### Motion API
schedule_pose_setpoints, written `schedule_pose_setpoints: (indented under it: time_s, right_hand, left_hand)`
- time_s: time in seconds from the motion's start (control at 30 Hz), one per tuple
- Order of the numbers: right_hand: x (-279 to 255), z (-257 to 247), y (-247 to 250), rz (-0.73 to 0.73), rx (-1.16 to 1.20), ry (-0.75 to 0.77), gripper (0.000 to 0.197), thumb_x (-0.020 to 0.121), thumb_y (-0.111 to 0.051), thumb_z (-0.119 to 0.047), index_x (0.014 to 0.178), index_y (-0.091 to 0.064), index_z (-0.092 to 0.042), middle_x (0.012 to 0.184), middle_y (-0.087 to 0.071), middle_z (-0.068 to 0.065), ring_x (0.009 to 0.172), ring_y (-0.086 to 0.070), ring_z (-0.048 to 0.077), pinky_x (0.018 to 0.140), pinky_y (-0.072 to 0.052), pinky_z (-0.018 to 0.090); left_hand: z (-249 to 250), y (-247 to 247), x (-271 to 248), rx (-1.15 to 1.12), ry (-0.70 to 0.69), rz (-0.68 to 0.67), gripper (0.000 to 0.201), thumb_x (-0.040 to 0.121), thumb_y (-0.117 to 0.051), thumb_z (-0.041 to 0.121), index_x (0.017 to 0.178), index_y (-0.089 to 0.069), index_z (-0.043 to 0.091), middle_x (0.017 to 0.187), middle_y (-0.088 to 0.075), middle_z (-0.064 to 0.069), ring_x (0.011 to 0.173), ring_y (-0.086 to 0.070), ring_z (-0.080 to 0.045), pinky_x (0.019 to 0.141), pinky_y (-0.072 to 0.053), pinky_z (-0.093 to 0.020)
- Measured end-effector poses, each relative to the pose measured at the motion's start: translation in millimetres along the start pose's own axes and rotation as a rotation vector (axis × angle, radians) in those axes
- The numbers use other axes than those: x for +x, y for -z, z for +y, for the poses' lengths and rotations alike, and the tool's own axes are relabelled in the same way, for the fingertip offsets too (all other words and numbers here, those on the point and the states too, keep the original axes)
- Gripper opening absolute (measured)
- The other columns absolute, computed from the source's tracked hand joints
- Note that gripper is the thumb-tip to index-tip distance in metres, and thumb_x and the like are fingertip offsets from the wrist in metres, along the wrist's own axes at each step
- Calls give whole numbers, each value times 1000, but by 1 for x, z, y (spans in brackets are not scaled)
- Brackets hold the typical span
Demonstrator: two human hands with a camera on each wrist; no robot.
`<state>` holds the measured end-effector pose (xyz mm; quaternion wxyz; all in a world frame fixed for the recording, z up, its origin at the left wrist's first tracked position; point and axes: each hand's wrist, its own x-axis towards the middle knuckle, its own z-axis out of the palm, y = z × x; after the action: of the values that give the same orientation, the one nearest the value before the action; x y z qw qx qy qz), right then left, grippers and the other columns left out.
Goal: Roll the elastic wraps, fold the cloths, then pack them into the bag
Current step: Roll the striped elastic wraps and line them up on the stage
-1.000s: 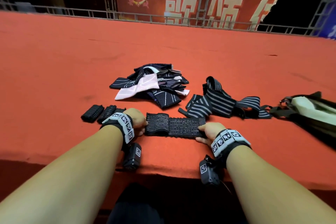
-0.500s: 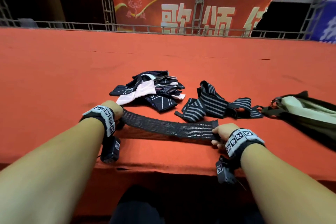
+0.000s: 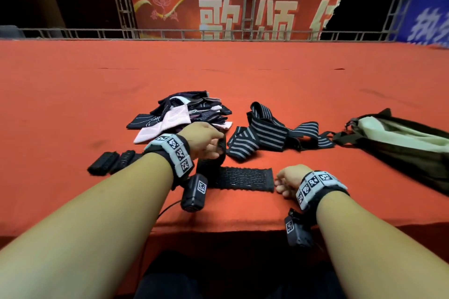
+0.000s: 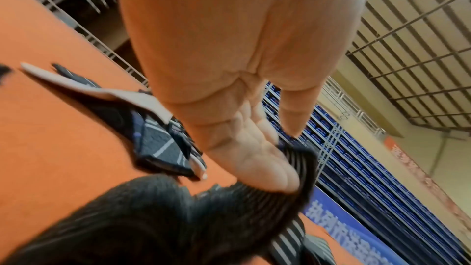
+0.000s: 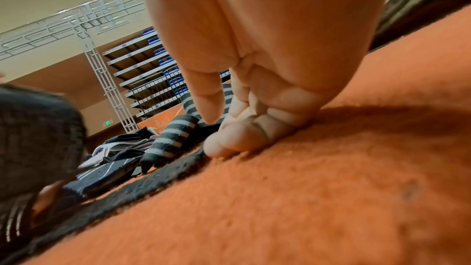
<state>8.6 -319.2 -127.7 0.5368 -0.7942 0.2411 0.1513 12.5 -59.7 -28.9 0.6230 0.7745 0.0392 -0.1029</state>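
Note:
A black elastic wrap (image 3: 243, 178) lies flat on the orange table near its front edge. My left hand (image 3: 213, 144) pinches the wrap's left end between thumb and fingers and holds it lifted above the flat part; the left wrist view shows the wrap (image 4: 229, 209) draped over the fingertips of my left hand (image 4: 288, 159). My right hand (image 3: 283, 182) rests on the table just beside the wrap's right end with its fingers curled in. In the right wrist view my right hand (image 5: 216, 134) holds nothing, beside the wrap (image 5: 153, 176).
Two rolled black wraps (image 3: 104, 162) lie to the left. A grey-striped wrap (image 3: 262, 133) lies loose behind, and a pile of dark and pink cloths (image 3: 192, 114) sits behind my left hand. An open olive bag (image 3: 401, 143) lies at the right. A metal railing (image 3: 218, 33) borders the far edge.
The wrap was stretched between both hands. My left hand has since carried its end up and rightward over the wrap, and my right hand has released the other end.

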Motion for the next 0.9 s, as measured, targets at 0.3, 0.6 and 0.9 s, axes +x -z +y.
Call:
schedule_pose_setpoints:
  time_s: [0.3,0.6,0.9]
  right_hand:
    - [7,-2,0,-46,9,-17,24,95,-51,-11,72,-58,-5,55,-58,7,49,-55,20,42,-43,24]
    - [5,-3,4,-58,-104,-22,21,94,-62,-15,76,-62,-3,54,-63,10,43,-51,18,44,-45,24]
    - [-4,-7,0,-40,-239,39,21,88,-71,-17,75,-65,-3,54,-61,9,43,-50,20,50,-42,27]
  left_hand:
    - [-31,-51,23,1101,-216,-225,48,76,-84,38,119,-67,27,116,-66,4,106,-63,-17,90,-48,-26]
    - [-49,-74,37,1199,-203,-272,102,68,-88,48,153,-38,22,150,-47,-3,135,-48,-23,112,-41,-36]
    - [-57,-66,44,1109,-256,-344,88,67,-89,46,145,-50,35,140,-43,6,133,-43,-19,115,-37,-39]
